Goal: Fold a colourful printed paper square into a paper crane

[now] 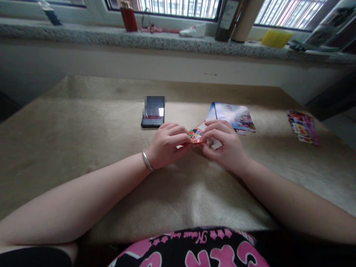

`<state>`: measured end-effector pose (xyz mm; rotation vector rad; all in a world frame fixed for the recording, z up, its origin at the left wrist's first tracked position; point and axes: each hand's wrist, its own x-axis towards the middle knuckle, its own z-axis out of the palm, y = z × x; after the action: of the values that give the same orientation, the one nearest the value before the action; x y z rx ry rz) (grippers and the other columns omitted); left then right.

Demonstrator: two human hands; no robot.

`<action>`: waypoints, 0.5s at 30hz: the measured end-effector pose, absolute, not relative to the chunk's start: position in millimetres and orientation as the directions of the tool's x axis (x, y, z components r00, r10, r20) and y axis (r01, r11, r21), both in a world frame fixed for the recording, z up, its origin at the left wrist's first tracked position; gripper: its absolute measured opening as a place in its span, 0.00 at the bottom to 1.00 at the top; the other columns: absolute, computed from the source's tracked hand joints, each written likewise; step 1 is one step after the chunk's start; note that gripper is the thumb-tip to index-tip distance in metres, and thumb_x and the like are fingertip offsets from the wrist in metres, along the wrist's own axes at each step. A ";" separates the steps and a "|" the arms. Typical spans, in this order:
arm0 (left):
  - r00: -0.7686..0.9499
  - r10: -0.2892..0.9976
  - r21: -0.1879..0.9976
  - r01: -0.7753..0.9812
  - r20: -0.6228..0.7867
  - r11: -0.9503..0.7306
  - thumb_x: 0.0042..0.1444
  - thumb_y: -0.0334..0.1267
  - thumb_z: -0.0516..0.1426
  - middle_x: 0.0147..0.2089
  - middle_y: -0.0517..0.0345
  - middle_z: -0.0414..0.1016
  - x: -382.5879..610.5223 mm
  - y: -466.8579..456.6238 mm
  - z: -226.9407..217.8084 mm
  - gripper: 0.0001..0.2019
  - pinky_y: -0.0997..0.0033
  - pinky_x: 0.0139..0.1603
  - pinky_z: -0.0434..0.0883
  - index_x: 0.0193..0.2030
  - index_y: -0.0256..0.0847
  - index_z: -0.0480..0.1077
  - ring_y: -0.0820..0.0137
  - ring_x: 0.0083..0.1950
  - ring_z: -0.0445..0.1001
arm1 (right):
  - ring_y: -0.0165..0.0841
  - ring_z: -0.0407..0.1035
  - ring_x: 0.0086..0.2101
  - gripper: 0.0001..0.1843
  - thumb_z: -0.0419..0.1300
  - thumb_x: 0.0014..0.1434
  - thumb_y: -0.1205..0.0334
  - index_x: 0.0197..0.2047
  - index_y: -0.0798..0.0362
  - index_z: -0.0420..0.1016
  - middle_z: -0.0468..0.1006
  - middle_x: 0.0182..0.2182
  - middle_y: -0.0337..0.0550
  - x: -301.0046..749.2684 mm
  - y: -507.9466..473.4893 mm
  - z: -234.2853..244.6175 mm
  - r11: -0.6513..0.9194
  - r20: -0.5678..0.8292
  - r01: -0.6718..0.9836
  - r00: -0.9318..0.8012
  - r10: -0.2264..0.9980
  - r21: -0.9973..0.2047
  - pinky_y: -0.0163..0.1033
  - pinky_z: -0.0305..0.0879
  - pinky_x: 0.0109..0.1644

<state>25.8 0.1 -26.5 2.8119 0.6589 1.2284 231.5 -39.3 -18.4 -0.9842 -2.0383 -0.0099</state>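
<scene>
Between my hands is a small folded piece of colourful printed paper (196, 134), with red, green and white patches and white areas by the right fingers. My left hand (170, 142), with a silver bangle at the wrist, pinches its left end. My right hand (224, 142) pinches the right end between thumb and fingers. Just beyond the right hand lie glossy printed sheets (235, 115) in blue and white, partly hidden by that hand. The fingers cover much of the folded paper, so its full shape is hidden.
A phone (153, 113) lies beyond my left hand. Several pink and purple printed packets (303, 126) rest near the table's right edge. On the stone windowsill (167, 41) stand a red bottle (128, 16), a dark container (226, 20) and a yellow sponge-like block (276, 38).
</scene>
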 end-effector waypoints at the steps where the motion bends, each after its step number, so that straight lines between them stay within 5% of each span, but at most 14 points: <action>1: 0.600 0.378 0.170 0.374 0.705 -0.912 0.59 0.38 0.56 0.32 0.61 0.75 25.8 0.3 -26.6 0.07 0.70 0.39 0.64 0.31 0.42 0.71 0.74 0.32 0.69 | 0.41 0.70 0.45 0.07 0.61 0.48 0.70 0.29 0.48 0.70 0.76 0.31 0.40 231.8 -39.1 -18.5 0.689 0.697 0.649 -0.330 0.636 -0.322 0.50 0.66 0.50; 15: 0.551 0.356 0.182 0.345 0.755 -0.921 0.58 0.38 0.59 0.33 0.61 0.75 25.7 3.1 -28.0 0.04 0.71 0.38 0.64 0.33 0.43 0.72 0.74 0.33 0.70 | 0.40 0.70 0.45 0.06 0.60 0.52 0.69 0.30 0.48 0.71 0.76 0.32 0.41 235.2 -38.8 -19.2 0.703 0.747 0.670 -0.335 0.575 -0.241 0.49 0.67 0.49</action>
<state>25.7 3.1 -28.0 2.7555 0.6224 1.3464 235.2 -38.8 -19.2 -0.9512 -2.0315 -0.1366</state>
